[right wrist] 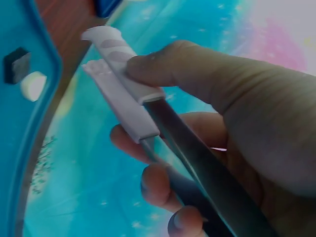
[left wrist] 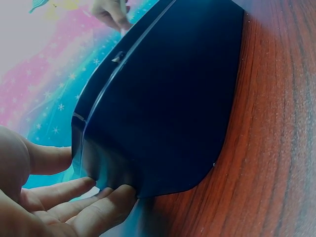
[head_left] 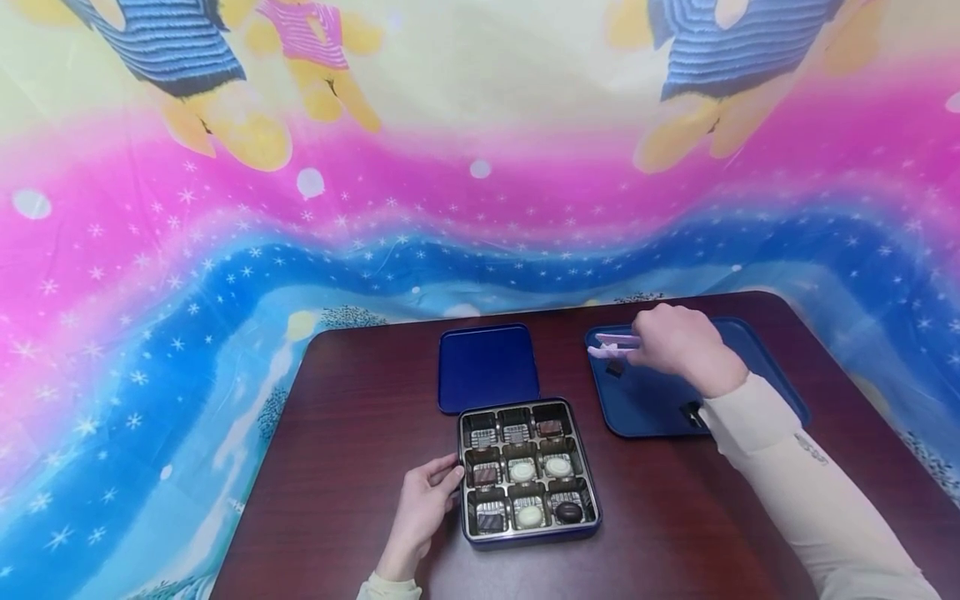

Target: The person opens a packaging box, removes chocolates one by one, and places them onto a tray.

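Observation:
My left hand [head_left: 423, 504] holds the left side of a dark blue tin [left wrist: 163, 108], its thumb at the rim and its fingers against the outer wall. A divided insert in the tin holds white chocolates [head_left: 522, 470], an oval dark chocolate [head_left: 567, 512] and square brown chocolates [head_left: 486, 475]; two far compartments at left and middle hold none. Above the blue tray [head_left: 645, 421], my right hand [head_left: 682, 346] grips metal tongs [right wrist: 192, 153] with pale, paw-shaped tips, slightly apart with nothing between them. A dark square chocolate [right wrist: 17, 65] and a white piece [right wrist: 33, 86] lie on the tray.
Behind the tin lies a flat dark blue lid [head_left: 487, 367]. More dark pieces [head_left: 692, 412] sit on the tray near the right cuff. The brown table [head_left: 360, 425] backs onto a colourful patterned cloth [head_left: 450, 200].

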